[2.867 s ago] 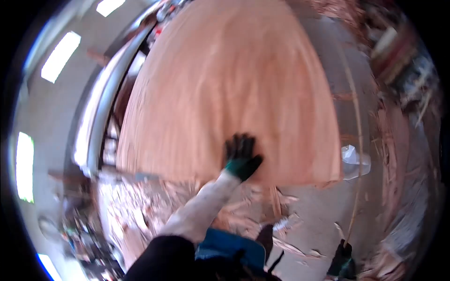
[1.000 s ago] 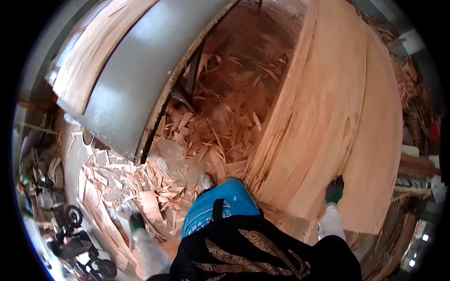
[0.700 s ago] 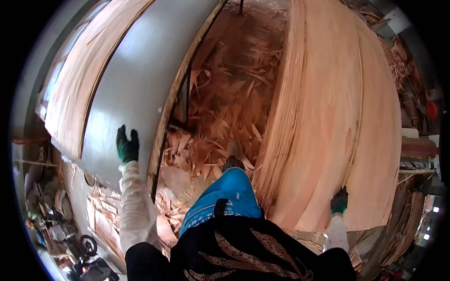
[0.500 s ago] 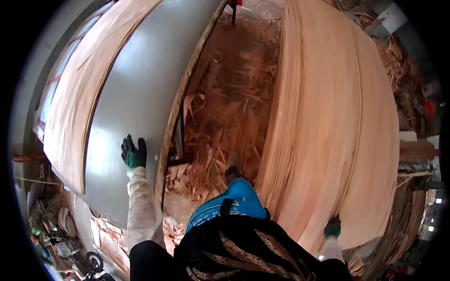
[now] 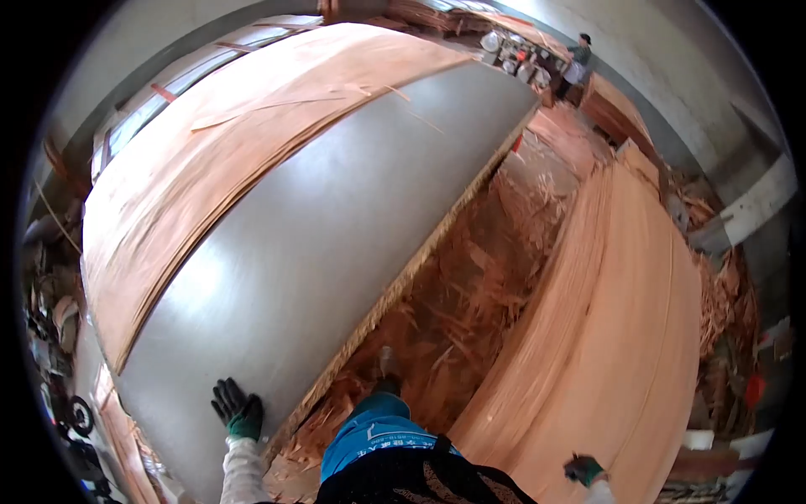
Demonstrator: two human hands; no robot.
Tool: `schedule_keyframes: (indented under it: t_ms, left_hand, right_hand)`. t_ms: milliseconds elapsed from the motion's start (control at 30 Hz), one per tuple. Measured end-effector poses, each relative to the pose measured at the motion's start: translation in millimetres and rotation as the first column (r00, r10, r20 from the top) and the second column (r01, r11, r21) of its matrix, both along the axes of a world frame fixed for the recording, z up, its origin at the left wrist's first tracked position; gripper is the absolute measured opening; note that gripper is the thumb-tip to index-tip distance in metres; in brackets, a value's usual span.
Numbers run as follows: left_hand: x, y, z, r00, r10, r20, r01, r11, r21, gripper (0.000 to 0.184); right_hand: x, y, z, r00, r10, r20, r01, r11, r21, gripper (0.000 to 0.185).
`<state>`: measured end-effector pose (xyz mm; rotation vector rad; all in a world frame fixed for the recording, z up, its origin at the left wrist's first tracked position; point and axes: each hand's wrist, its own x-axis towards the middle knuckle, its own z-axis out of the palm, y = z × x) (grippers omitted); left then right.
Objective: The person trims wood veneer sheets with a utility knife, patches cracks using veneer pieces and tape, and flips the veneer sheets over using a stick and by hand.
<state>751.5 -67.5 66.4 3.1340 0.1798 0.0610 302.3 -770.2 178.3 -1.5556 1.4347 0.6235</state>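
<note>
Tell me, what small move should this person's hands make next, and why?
Perhaps the right hand should flatten onto the stack of wood sheets: it looks curled over the stack's near end, though contact is hard to tell. The left hand, fingers spread over the grey tabletop, could offer steadiness meanwhile.

The grey tabletop point(image 5: 285, 277) is giving the left hand point(image 5: 239, 412) a broad run forward, while a stack of wood sheets point(image 5: 227, 151) is blocking level sliding leftward. Between the tabletop and the wood pile point(image 5: 588, 370), a gap is running forward; scraps point(image 5: 457, 315) are littering its floor, and a leg point(image 5: 386, 386) is obstructing its near end.
</note>
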Motion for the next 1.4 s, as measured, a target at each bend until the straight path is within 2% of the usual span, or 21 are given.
schedule_keyframes:
  t_ms: [33, 133, 233, 300, 400, 433, 533, 567, 600, 667, 700, 733, 800, 867, 933, 1067, 1100, 1167, 1300, 1367, 1400]
  left_hand:
    - [0, 0, 3, 1.0, 0.008, -0.009, -0.008, 1.0, -0.007, 0.076]
    - [0, 5, -7, 1.0, -0.016, 0.023, 0.015, 0.999, 0.048, 0.078]
    - [6, -6, 16, 0.992, 0.091, -0.092, -0.097, 0.994, -0.058, 0.081]
    - [2, 0, 10, 0.995, 0.093, -0.04, -0.098, 0.982, -0.161, 0.084]
    - [14, 6, -2, 0.973, 0.225, -0.052, -0.231, 0.94, -0.25, 0.086]
    - [23, 16, -8, 0.958, 0.278, -0.069, -0.284, 0.888, -0.361, 0.085]
    - [28, 3, -16, 0.882, 0.456, -0.121, -0.471, 0.843, -0.258, 0.073]
    - [29, -11, -16, 0.831, 0.545, -0.111, -0.556, 0.811, -0.179, 0.064]
    - [38, -12, -18, 0.744, 0.635, -0.207, -0.668, 0.71, -0.222, 0.061]
    - [99, -77, 65, 0.574, 0.655, -0.492, -0.783, 0.614, -0.097, 0.057]
    - [92, -82, 44, 0.629, 0.697, -0.344, -0.769, 0.623, -0.143, 0.055]
    - [93, -96, 18, 0.663, 0.724, -0.188, -0.748, 0.638, -0.181, 0.054]
    - [119, -142, 10, 0.657, 0.746, -0.108, -0.726, 0.589, -0.356, 0.052]
    - [173, -215, 44, 0.636, 0.748, -0.188, -0.709, 0.47, -0.526, 0.05]
    - [201, -254, 31, 0.726, 0.682, -0.083, -0.598, 0.568, -0.566, 0.051]
    - [271, -322, 74, 0.758, 0.648, -0.075, -0.586, 0.626, -0.515, 0.047]
    - [283, -329, 79, 0.763, 0.642, -0.078, -0.582, 0.629, -0.516, 0.047]
    - [308, -340, 94, 0.77, 0.633, -0.079, -0.576, 0.635, -0.515, 0.044]
    - [357, -349, 116, 0.689, 0.715, -0.122, -0.577, 0.438, -0.689, 0.036]
    - [403, -347, 133, 0.695, 0.67, -0.261, -0.631, 0.395, -0.668, 0.034]
    - [426, -347, 132, 0.701, 0.66, -0.269, -0.554, 0.267, -0.788, 0.03]
  right_hand:
    - [86, -2, 11, 0.988, -0.106, 0.109, 0.111, 0.993, -0.038, 0.013]
    - [269, -24, 9, 0.927, 0.057, 0.371, -0.069, 0.998, 0.017, 0.028]
    - [410, -7, 31, 0.896, 0.192, 0.4, -0.275, 0.948, 0.162, 0.041]
    - [473, -1, 39, 0.841, 0.377, 0.389, -0.474, 0.859, 0.193, 0.042]
    - [539, -23, -9, 0.53, 0.74, 0.415, -0.811, 0.584, -0.005, 0.042]
    - [583, -3, 25, 0.525, 0.83, 0.19, -0.846, 0.533, 0.014, 0.038]
    - [691, -15, 25, 0.253, 0.945, 0.206, -0.948, 0.285, -0.143, 0.037]
    - [736, -26, 11, 0.208, 0.936, 0.285, -0.951, 0.262, -0.164, 0.036]
    - [787, -40, -11, 0.266, 0.84, 0.474, -0.929, 0.354, -0.106, 0.036]
    - [885, -51, -48, 0.411, 0.52, 0.749, -0.854, 0.507, 0.117, 0.036]
    - [935, -27, -25, 0.08, 0.747, 0.66, -0.885, 0.357, -0.297, 0.034]
    - [984, -2, 0, -0.167, 0.906, 0.389, -0.737, 0.147, -0.66, 0.032]
    - [1069, 34, 12, -0.376, 0.867, 0.327, -0.553, 0.073, -0.83, 0.035]
    - [1140, 81, 37, -0.429, 0.87, 0.242, -0.591, -0.068, -0.804, 0.036]
    - [1214, 126, 10, -0.467, 0.874, 0.133, -0.659, -0.244, -0.712, 0.033]
    - [1271, 194, 26, -0.515, 0.856, -0.037, -0.584, -0.382, -0.716, 0.048]
    - [1279, 202, 36, -0.563, 0.825, -0.044, -0.572, -0.427, -0.7, 0.032]
    - [1310, 217, 2, -0.653, 0.754, -0.07, -0.499, -0.497, -0.71, 0.03]
    - [1340, 226, -4, -0.799, 0.591, -0.109, -0.355, -0.61, -0.708, 0.017]
    - [1347, 220, -6, -0.842, 0.536, -0.066, -0.295, -0.559, -0.774, 0.015]
    - [1349, 216, -5, -0.842, 0.536, -0.057, -0.304, -0.559, -0.772, 0.015]
